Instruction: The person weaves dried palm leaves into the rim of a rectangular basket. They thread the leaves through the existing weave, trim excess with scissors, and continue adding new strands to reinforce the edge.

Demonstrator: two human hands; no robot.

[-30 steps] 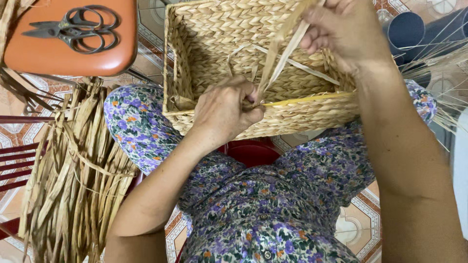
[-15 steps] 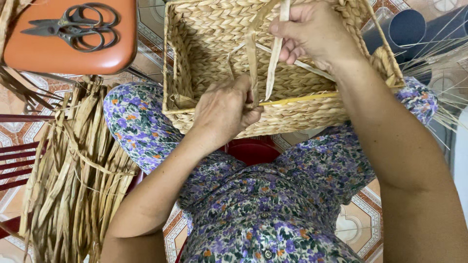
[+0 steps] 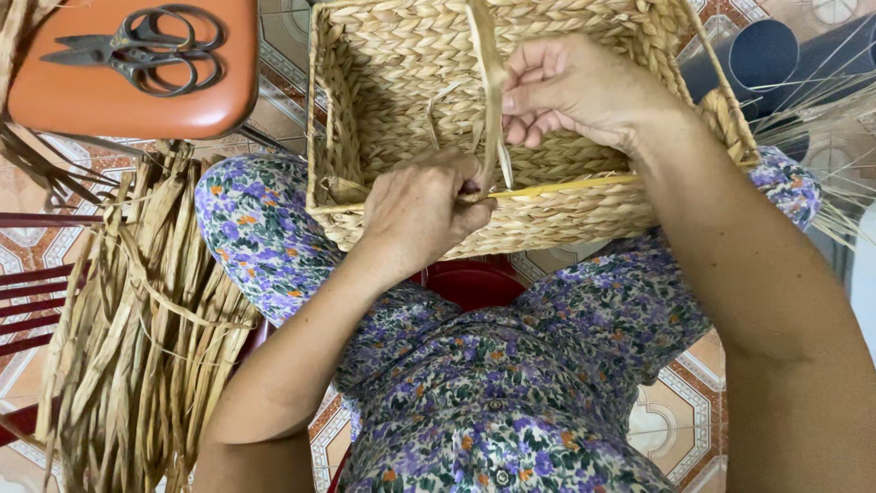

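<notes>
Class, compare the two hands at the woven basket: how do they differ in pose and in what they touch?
The left hand is curled at the basket's near rim, pinching there; the right hand is higher, over the inside, holding a flat dried strand that stands upright. Both are bare and work the same basket.

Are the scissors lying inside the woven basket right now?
No, the dark metal scissors lie on the orange stool seat, to the side of the rectangular woven straw basket.
</notes>
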